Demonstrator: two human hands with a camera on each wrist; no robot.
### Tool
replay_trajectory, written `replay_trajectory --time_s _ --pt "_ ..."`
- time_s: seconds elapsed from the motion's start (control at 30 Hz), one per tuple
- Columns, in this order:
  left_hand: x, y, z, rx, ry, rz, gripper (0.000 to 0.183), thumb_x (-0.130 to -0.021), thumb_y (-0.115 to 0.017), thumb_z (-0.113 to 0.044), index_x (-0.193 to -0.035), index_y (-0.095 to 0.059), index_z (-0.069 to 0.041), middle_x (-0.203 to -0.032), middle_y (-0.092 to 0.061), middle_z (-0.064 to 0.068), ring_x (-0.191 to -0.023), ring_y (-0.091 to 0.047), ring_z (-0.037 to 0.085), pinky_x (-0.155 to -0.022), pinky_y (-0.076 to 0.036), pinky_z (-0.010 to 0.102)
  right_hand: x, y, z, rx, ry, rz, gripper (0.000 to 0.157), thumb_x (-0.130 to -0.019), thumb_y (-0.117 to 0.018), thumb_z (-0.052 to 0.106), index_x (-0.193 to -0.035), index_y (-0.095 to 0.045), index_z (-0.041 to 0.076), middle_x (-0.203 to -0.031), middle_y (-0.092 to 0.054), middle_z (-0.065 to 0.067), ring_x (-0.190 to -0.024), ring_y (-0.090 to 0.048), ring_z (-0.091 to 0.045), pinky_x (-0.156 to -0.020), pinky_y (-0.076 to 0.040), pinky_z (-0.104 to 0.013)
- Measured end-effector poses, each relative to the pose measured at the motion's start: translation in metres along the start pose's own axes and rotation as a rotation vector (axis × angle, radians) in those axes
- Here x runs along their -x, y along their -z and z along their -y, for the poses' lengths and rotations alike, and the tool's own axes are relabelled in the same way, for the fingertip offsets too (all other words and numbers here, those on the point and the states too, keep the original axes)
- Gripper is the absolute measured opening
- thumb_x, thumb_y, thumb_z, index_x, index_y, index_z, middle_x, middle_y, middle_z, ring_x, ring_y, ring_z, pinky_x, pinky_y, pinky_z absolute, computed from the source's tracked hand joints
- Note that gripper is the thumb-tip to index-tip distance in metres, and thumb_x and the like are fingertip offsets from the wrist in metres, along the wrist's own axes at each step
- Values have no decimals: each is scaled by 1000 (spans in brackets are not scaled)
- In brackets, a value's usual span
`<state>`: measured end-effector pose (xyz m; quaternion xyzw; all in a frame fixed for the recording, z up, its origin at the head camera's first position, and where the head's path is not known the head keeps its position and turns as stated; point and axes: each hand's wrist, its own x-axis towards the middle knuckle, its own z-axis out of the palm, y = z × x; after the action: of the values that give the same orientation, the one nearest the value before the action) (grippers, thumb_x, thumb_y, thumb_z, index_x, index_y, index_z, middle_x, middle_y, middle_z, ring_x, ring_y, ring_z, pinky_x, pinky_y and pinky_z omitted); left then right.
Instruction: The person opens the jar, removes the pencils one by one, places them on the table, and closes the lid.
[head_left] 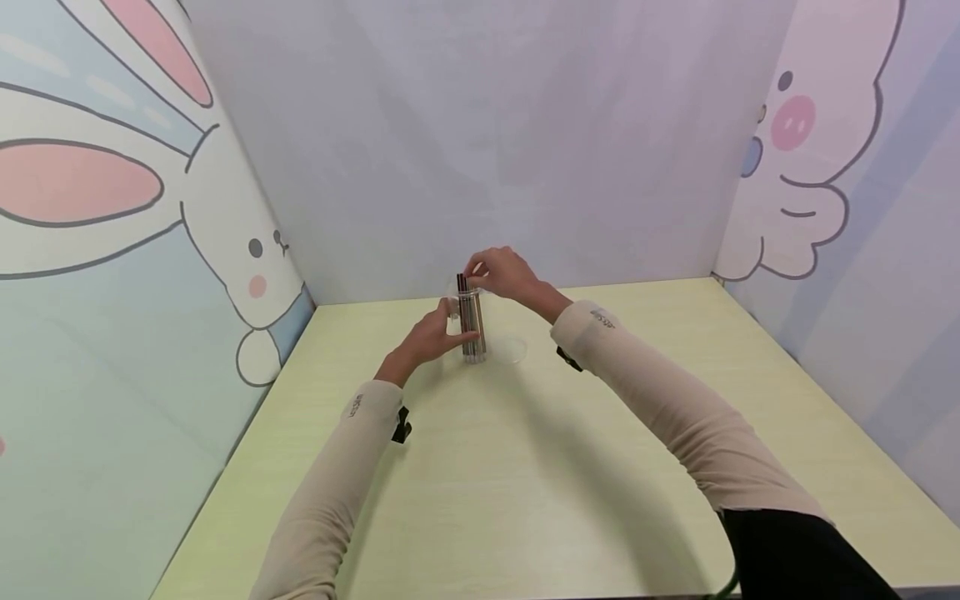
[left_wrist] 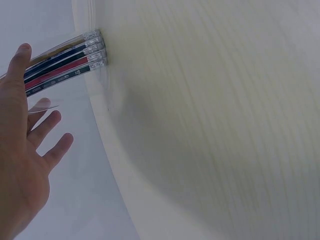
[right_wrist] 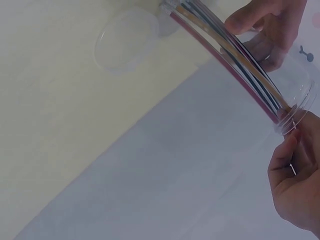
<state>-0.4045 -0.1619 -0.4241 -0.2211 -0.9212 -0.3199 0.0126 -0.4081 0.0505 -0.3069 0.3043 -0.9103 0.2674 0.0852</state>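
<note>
A tall clear plastic jar [head_left: 475,358] stands upright near the back of the table, with several pencils [right_wrist: 215,37] inside it. Brown, red and dark barrels show through its wall. My left hand [head_left: 433,335] grips the jar from the left, thumb across the front and fingers behind. At the jar's mouth, my right hand [head_left: 504,273] pinches the top end of a pencil between thumb and fingertips; in the right wrist view those fingertips sit right at the rim. The pencils' lower ends [left_wrist: 94,50] cluster at the jar's base in the left wrist view.
A clear round lid [head_left: 512,350] lies flat on the pale yellow table [head_left: 480,483], just right of the jar. Behind rises a grey back wall [head_left: 495,150]. Side panels with cartoon animals [head_left: 255,283] border the table left and right.
</note>
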Motion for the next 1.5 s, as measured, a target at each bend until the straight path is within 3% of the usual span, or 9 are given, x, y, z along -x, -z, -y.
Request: replay_trajectory --time_s 0.37,0.53,0.93,1.5 --pt "1 1 -2 17 16 21 89 -94 -70 -59 -151 -30 -3 -145 -51 21 -135 -52 41 -105 -46 56 -1 -6 -3 14 31 -28 19 -103 -69 17 -118 -78 10 -112 -78 -8 -96 -75 -21 -78 -59 -38" --pt "0 1 -3 21 11 18 86 -93 -71 -59 -147 -33 -4 -143 -52 24 -131 -54 43 -102 -46 56 -2 -4 -4 -4 50 -91 19 -103 -69 18 -118 -79 12 -112 -78 -8 -93 -75 -21 -76 -58 -38" --pt "1 1 -5 17 54 25 94 -90 -72 -64 -150 -32 -4 -146 -51 21 -134 -52 42 -106 -45 57 -8 25 6 -34 68 -241 23 -104 -67 20 -123 -78 14 -117 -77 -7 -89 -70 -20 -78 -55 -37" --pt "3 1 -4 9 33 32 86 -91 -71 -64 -144 -35 -6 -145 -51 24 -130 -54 43 -101 -47 56 -20 65 26 -66 94 -390 24 -104 -67 22 -124 -78 14 -116 -78 -4 -73 -60 -16 -64 -42 -27"
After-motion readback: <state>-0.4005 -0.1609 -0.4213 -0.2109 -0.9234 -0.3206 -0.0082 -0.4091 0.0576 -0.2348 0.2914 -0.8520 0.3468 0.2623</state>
